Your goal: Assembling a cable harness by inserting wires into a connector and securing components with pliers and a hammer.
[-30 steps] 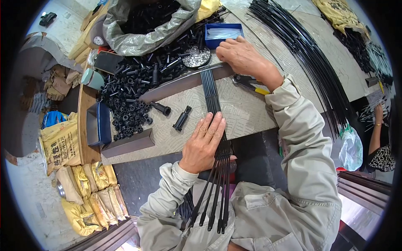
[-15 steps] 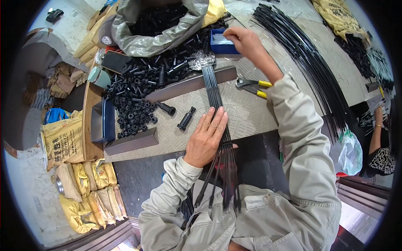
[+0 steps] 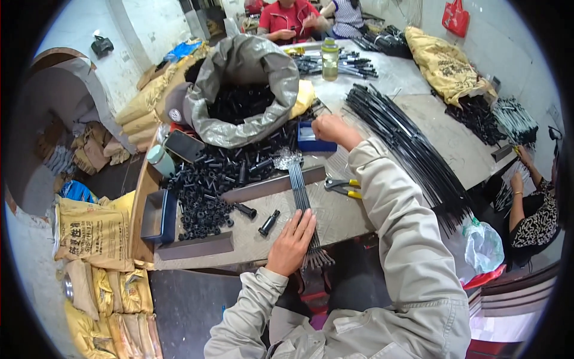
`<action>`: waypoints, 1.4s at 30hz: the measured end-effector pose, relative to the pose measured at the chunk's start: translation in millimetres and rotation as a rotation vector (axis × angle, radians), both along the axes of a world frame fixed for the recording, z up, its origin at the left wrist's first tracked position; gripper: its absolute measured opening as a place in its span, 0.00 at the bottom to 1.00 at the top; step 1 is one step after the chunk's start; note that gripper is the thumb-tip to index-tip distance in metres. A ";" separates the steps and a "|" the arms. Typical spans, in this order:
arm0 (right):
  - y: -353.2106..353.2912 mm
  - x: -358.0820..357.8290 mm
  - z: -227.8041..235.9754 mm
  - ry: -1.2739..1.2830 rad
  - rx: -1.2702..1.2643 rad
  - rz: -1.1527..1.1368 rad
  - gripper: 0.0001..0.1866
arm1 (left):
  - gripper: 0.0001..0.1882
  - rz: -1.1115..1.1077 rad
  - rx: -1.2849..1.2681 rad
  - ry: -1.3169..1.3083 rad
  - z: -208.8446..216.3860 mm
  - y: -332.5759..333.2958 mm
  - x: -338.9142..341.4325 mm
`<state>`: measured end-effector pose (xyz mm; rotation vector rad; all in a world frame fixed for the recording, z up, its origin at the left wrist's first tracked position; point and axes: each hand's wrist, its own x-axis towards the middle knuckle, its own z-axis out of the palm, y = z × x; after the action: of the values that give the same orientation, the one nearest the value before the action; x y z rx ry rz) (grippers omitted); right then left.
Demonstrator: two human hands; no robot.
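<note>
My left hand point(image 3: 291, 244) lies flat with its fingers stretched over a bundle of thin black rods point(image 3: 299, 185). Their near ends hang past the table edge, and their far ends run over a metal bar point(image 3: 278, 183) into a heap of small clear pieces point(image 3: 287, 158). At the blue box point(image 3: 317, 146), my right hand point(image 3: 335, 130) is closed at its right rim; whatever the fingers may hold is hidden. Yellow-handled pliers point(image 3: 343, 187) lie to the right of the rods. To their left are two loose black fittings, one upright-tilted point(image 3: 269, 223) and one lying point(image 3: 245, 210).
A big grey sack point(image 3: 200, 113) of black parts stands behind a pile of black fittings point(image 3: 206, 191). Another blue box point(image 3: 159, 216) and a metal bar point(image 3: 196, 246) border the pile. Long black rods point(image 3: 406, 149) cover the right side. Other people work beyond and at right.
The view has tilted upward, bringing the far table and more people into sight. My left hand still lies on the rods; my right hand is still at the blue box, its fingers curled more tightly.
</note>
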<state>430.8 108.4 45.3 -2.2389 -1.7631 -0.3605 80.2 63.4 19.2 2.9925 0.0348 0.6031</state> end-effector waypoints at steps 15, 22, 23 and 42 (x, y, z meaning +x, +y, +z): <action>-126.2 -121.2 74.8 1.073 0.470 0.282 0.08 | 0.45 -0.018 0.011 -0.041 5.5 1.7 -1.6; -228.1 -232.7 119.3 0.391 0.610 0.418 0.06 | 0.28 -0.419 -1.369 -0.201 95.2 -25.4 -15.9; -229.1 -239.5 121.3 0.279 0.637 0.427 0.07 | 0.25 -0.417 -1.320 -0.218 104.8 -25.9 -15.9; -220.2 -252.0 93.5 0.400 0.756 0.365 0.15 | 0.11 -0.303 -1.268 -0.222 117.2 -23.0 -20.4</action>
<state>178.9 -111.8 138.7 -1.3269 -1.4459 -0.3810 59.8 40.4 136.5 1.6598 -0.0386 0.5562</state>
